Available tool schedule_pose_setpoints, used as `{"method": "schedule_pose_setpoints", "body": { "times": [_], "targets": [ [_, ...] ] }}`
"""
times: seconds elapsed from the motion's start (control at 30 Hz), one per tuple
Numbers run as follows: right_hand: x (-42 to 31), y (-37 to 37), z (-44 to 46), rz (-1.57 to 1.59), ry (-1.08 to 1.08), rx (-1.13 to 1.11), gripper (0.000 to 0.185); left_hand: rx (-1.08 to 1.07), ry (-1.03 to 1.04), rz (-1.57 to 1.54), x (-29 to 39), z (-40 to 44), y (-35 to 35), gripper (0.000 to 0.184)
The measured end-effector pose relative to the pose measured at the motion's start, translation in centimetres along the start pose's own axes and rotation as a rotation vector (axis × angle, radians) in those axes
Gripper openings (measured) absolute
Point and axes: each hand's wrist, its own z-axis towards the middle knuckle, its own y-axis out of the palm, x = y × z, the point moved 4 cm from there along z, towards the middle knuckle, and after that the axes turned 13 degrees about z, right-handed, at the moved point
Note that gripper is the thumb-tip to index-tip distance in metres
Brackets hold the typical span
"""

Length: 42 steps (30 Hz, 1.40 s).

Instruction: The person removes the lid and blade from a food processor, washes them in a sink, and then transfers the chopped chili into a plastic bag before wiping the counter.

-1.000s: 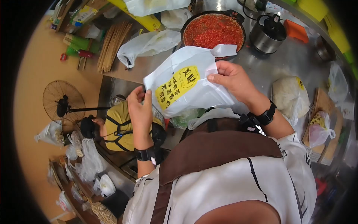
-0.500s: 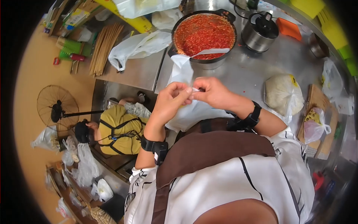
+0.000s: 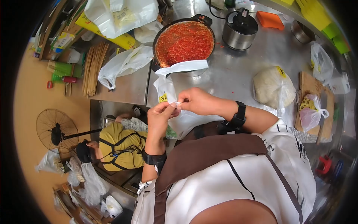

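Observation:
A white plastic bag (image 3: 190,121) with yellow print is pinched between my two hands in front of my apron. My left hand (image 3: 160,116) is closed, its thumb and forefinger gripping the bag's edge. Right beside it, my right hand (image 3: 195,101) is closed on the same edge, with the fingertips nearly touching. One strip of the bag reaches up to the near rim of a big black pan (image 3: 203,19). Chopped red chili mixture (image 3: 186,44) fills the pan.
On the steel table (image 3: 223,76) stand a steel chopper (image 3: 240,31), an orange box (image 3: 270,20) and a bagged pale mass (image 3: 272,87). A wooden board (image 3: 307,84) carries another bag (image 3: 311,112). Chopsticks (image 3: 95,69) lie left. A person in yellow (image 3: 121,147) sits near a fan (image 3: 56,130).
The view has shifted, so the pan and table items appear farther left. Both hands still pinch the bag, and its upper strip now looks wider and more spread near the pan.

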Motion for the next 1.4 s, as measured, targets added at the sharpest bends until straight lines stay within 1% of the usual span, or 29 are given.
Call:
{"method": "schedule_pose_setpoints", "body": {
  "times": [0.07,0.17,0.27,0.37,0.47,0.53,0.57,0.6,0.63,0.67,0.7,0.73,0.77,0.8,0.83,0.9,0.93,0.97,1.0,1.03,1.1,1.13,1.17,1.23,1.27,1.33,1.4],
  "targets": [
    [-0.1,0.1,0.1,-0.008,0.01,-0.019,0.015,0.003,-0.006,-0.035,-0.1,-0.2,0.1,0.008],
    [0.0,0.1,0.1,-0.003,0.027,-0.034,0.019,0.016,-0.019,-0.054,-0.5,-0.3,-0.1,0.006],
    [0.5,-0.1,0.2,0.057,-0.017,-0.059,0.018,0.013,-0.018,-0.076,-0.2,-0.7,-0.2,0.006],
    [0.4,-0.3,0.2,0.195,-0.04,-0.042,0.018,0.007,-0.028,-0.092,0.0,-0.9,-0.2,0.006],
    [0.7,-0.8,0.2,0.146,-0.025,-0.057,0.018,-0.004,-0.029,-0.073,0.0,-0.9,0.2,0.007],
    [0.5,-0.9,0.1,0.18,-0.045,-0.007,0.017,-0.019,-0.025,-0.045,-0.4,-0.7,0.2,0.01],
    [0.3,-1.1,0.0,0.194,-0.057,0.019,0.017,0.002,-0.042,-0.084,-0.6,-0.5,-0.1,0.011],
    [-0.1,-1.5,-0.2,0.187,-0.004,0.034,0.015,0.025,-0.059,-0.125,-0.9,-0.4,-0.4,0.013],
    [-0.2,-2.1,-0.3,0.361,-0.04,0.074,0.014,0.052,-0.08,-0.168,-1.1,-0.3,-0.9,0.014],
    [-0.1,-2.8,-0.4,0.535,-0.073,0.106,0.013,0.061,-0.092,-0.242,-1.3,-0.3,-1.6,0.019],
    [0.0,-3.4,-0.6,0.711,-0.103,0.128,0.011,0.051,-0.101,-0.427,-1.4,-0.2,-2.1,0.021],
    [-0.5,-4.3,-1.1,0.856,-0.204,0.202,0.008,0.051,-0.108,-0.615,-1.6,-0.1,-2.8,0.022],
    [-0.8,-5.2,-1.6,1.049,-0.21,0.209,0.008,0.063,-0.111,-0.803,-2.0,-0.2,-3.9,0.023],
    [-1.0,-6.2,-1.9,1.244,-0.205,0.212,0.009,0.012,-0.129,-1.092,-2.5,-0.1,-4.9,0.026],
    [-1.1,-7.2,-2.2,1.284,-0.279,0.22,0.011,-0.021,-0.02,-1.2,-2.7,0.0,-5.9,0.027],
    [-1.0,-9.7,-2.8,1.344,-0.393,0.267,0.015,-0.107,0.087,-1.246,-3.4,0.2,-8.5,0.028],
    [-1.0,-11.2,-3.1,1.362,-0.441,0.308,0.018,0.06,0.079,-1.1,-2.6,-0.4,-9.1,0.029],
    [-0.7,-12.5,-3.5,1.299,-0.415,0.336,0.019,0.079,0.088,-1.052,-2.3,-0.6,-9.4,0.026],
    [-1.1,-13.4,-3.5,1.232,-0.396,0.365,0.02,0.089,0.092,-0.952,-1.9,-0.8,-9.2,0.028],
    [-1.7,-13.9,-3.1,1.16,-0.434,0.345,0.02,0.095,0.095,-0.853,-1.6,-1.0,-8.8,0.032],
    [-3.3,-14.3,-2.7,1.019,-0.51,0.313,0.021,0.267,0.029,-0.074,-1.1,-0.9,-8.8,0.05],
    [-5.6,-13.0,-2.6,0.962,-0.477,0.372,0.019,0.304,0.218,0.196,0.9,-1.0,-8.1,0.063],
    [-6.6,-12.0,-2.0,0.919,-0.435,0.326,0.018,0.384,0.425,0.408,3.4,-1.8,-6.8,0.064],
    [-7.6,-10.0,-0.8,0.83,-0.347,0.236,0.016,0.367,0.732,0.703,8.2,-2.7,-2.4,0.062],
    [-8.2,-8.7,-0.1,0.732,-0.348,0.242,0.016,0.277,0.834,0.78,9.2,-2.2,-0.5,0.059],
    [-9.1,-6.7,0.6,0.545,-0.332,0.234,0.018,0.069,0.796,1.002,8.8,-0.5,0.7,0.048],
    [-10.2,-6.3,0.3,0.372,-0.358,0.225,0.017,-0.162,0.487,1.271,6.0,2.2,0.8,0.032]
  ]
}}
